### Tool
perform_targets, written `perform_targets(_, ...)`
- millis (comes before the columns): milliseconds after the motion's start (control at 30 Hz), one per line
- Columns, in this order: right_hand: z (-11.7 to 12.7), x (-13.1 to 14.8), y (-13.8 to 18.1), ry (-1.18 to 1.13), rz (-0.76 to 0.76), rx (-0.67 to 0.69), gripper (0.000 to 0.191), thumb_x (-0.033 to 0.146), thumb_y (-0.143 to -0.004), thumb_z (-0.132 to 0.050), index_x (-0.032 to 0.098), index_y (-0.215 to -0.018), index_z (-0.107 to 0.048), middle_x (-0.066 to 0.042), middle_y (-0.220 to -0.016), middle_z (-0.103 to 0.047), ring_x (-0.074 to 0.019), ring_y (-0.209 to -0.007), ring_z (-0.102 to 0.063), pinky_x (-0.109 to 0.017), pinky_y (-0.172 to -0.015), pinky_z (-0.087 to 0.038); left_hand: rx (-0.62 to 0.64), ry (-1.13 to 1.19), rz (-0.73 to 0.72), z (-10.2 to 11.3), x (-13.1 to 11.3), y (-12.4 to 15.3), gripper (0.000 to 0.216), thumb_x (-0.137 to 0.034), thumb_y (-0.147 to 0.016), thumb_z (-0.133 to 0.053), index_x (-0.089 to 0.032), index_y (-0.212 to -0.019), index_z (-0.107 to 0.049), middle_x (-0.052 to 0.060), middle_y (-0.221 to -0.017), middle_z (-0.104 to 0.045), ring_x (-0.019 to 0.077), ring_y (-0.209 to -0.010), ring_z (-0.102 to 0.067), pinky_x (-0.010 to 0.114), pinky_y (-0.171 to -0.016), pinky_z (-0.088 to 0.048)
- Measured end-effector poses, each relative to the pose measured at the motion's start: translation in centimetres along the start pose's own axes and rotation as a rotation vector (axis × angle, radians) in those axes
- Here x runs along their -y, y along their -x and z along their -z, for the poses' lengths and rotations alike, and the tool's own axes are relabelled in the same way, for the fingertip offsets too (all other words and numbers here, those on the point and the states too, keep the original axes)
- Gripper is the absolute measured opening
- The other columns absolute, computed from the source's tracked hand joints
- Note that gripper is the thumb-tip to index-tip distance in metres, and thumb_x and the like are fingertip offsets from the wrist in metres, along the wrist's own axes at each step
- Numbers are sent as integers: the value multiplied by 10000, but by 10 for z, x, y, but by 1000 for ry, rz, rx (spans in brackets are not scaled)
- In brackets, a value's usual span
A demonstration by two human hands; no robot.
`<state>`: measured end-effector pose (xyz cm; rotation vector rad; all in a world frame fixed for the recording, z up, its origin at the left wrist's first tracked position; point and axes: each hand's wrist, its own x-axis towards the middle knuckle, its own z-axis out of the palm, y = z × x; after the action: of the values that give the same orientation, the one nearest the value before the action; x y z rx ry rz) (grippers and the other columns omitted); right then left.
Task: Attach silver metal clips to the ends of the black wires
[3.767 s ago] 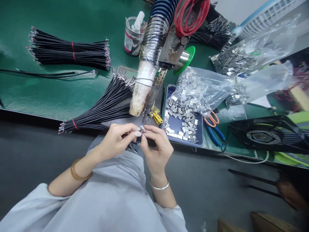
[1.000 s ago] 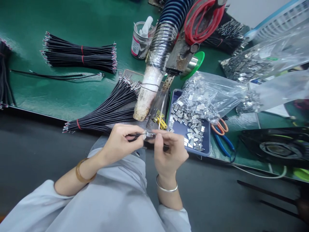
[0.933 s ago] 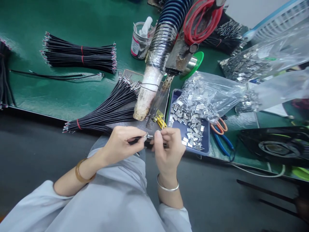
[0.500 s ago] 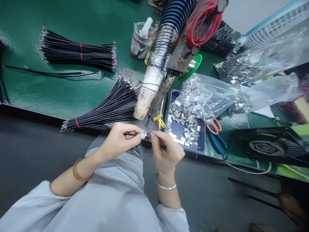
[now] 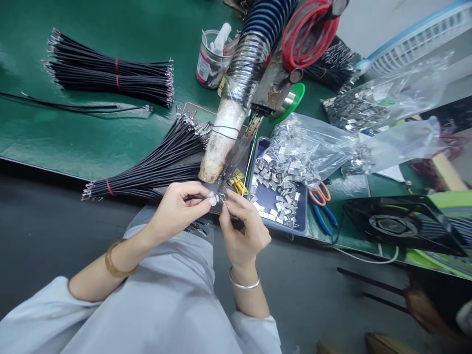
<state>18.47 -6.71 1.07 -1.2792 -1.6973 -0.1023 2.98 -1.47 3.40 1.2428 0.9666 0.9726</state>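
Observation:
My left hand [image 5: 177, 209] is closed in a pinch on a thin black cable [image 5: 194, 197], with something white covering a fingertip. Just right of it, a small metal connector [image 5: 221, 197] meets the cable's end between the two hands. My right hand [image 5: 246, 227] pinches this connector between thumb and fingers; how far the cable enters it is too small to tell. Behind the hands stands a soldering iron [image 5: 241, 147], its tip pointing down close to the fingers. A fanned bundle of black cables [image 5: 155, 164] lies left of it on the bench.
A blue tray [image 5: 303, 216] of loose metal connectors stands to the right, a plastic bag [image 5: 332, 152] lying over it. Beside it are pliers [image 5: 324, 219] and a small fan [image 5: 394, 223]. A fume hose [image 5: 217, 142] hangs overhead. Another cable bundle [image 5: 143, 81] lies on the green bench.
Both hands have risen slightly towards the soldering iron, still pinching the cable and connector. My right fingers have shifted around the connector. The whole view has swung slightly, so the bench appears further left.

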Motion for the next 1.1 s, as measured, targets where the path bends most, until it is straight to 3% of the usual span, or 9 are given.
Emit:
perform_targets(233, -1, -2, 0, -57, -56, -26, 147, 103, -939, -692, 239, -979, -651, -52, -985, -837, -185, -889, -821, -282, -761, -668, 35, -9, 22, 2, 2, -1, 168, -234, -781, -697, -130, -685, -785, 36, -676, -676, 90, -578, -486, 186, -506, -394)
perform_targets(400, 6, 1, -1, -48, 103, 59, 187, 79, -932, -693, 244, -1001, -637, -52, -1019, -844, -155, -778, -812, -234, -615, -622, 66, -42, -5, 0, 1, -1, 150, -190, -766, -676, -123, -655, -753, -24, -577, -552, 58, -512, -359, 172, -455, -301)
perform_targets(500, 5, 1, 0, -48, 112, 90, 187, 59, -932, -682, 232, -983, -631, -51, -961, -842, -152, -768, -809, -236, -643, -627, 65, -45, -6, -1, 1, -1, 158, -202, -774, -660, -124, -651, -723, -36, -556, -511, 62, -514, -336, 179, -456, -285)
perform_targets(633, 3, 0, 1, -75, 32, 0, 175, 70, -942, -674, 234, -993, -638, -13, -843, -814, -147, -731, -795, -245, -674, -641, 57, -40, 22, -2, 2, 0, 176, -214, -781, -630, -117, -654, -704, -49, -531, -449, 60, -509, -302, 181, -453, -255)
perform_targets(733, 3, 1, 0, -73, -12, -19, 167, 87, -944, -678, 243, -991, -643, -36, -941, -829, -174, -832, -813, -283, -735, -662, 64, -41, 1, -1, 2, 0, 176, -205, -793, -630, -122, -653, -696, -48, -540, -457, 62, -516, -305, 179, -458, -278)
perform_targets(833, 4, 3, -2, -82, 22, 68, 167, 83, -940, -682, 239, -982, -640, -59, -1031, -837, -181, -887, -820, -269, -734, -660, 80, -74, -28, -1, 2, 0, 183, -200, -804, -643, -131, -639, -680, -52, -540, -452, 66, -523, -308, 179, -467, -308)
perform_targets(1100, 4, -2, 3, -42, 89, 55, 214, 61, -926, -689, 249, -1025, -662, -25, -938, -840, -168, -791, -818, -252, -701, -654, 61, -35, 28, -2, 2, 0, 180, -238, -774, -657, -136, -626, -639, -55, -534, -414, 61, -512, -302, 181, -458, -264)
